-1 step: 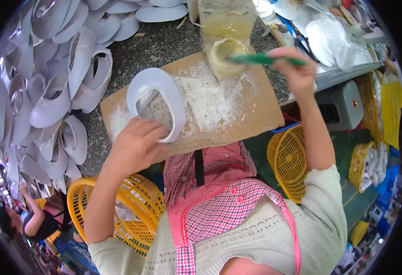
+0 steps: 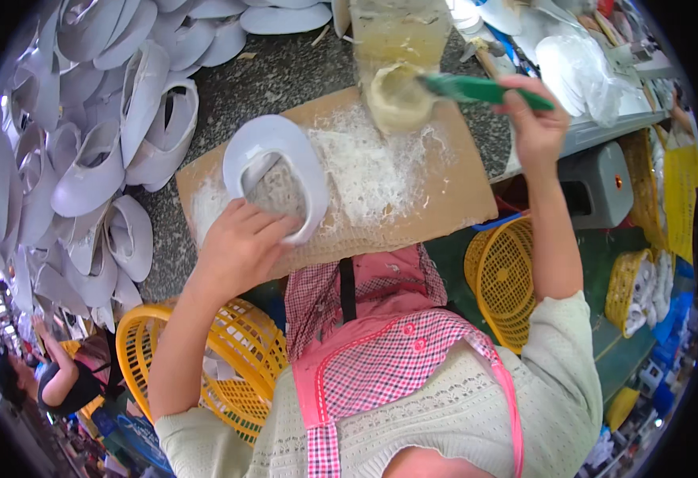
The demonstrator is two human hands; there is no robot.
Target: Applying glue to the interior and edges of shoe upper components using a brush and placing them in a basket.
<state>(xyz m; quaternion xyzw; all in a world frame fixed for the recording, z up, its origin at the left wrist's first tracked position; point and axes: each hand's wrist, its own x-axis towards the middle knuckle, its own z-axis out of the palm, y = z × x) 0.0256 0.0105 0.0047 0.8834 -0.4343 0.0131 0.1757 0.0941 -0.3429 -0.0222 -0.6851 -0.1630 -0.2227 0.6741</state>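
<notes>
A white shoe upper (image 2: 268,134) lies with its opening facing up on a cardboard sheet (image 2: 452,187) smeared with a dried white coating. My left hand (image 2: 241,245) grips the near rim of the upper, its fingertips over the opening's edge. Raised at the right, my right hand (image 2: 539,131) is closed round a brush with a green handle (image 2: 480,89). The blurred brush end points left, at the mouth of a crusted, cream-coloured pot (image 2: 393,119) on the cardboard's far edge. Whether the bristles touch the pot's rim, I cannot tell.
Many more white uppers (image 2: 86,187) are heaped on the speckled table (image 2: 285,76) at the left. Yellow baskets (image 2: 241,350) stand below the table on both sides. White pieces and a clear plastic bag (image 2: 600,88) lie at the far right. Another person (image 2: 54,378) is at the lower left.
My right hand has moved slightly to the right, drawing the brush from inside the pot toward its right rim. My left hand and the shoe upper stay nearly in place.
</notes>
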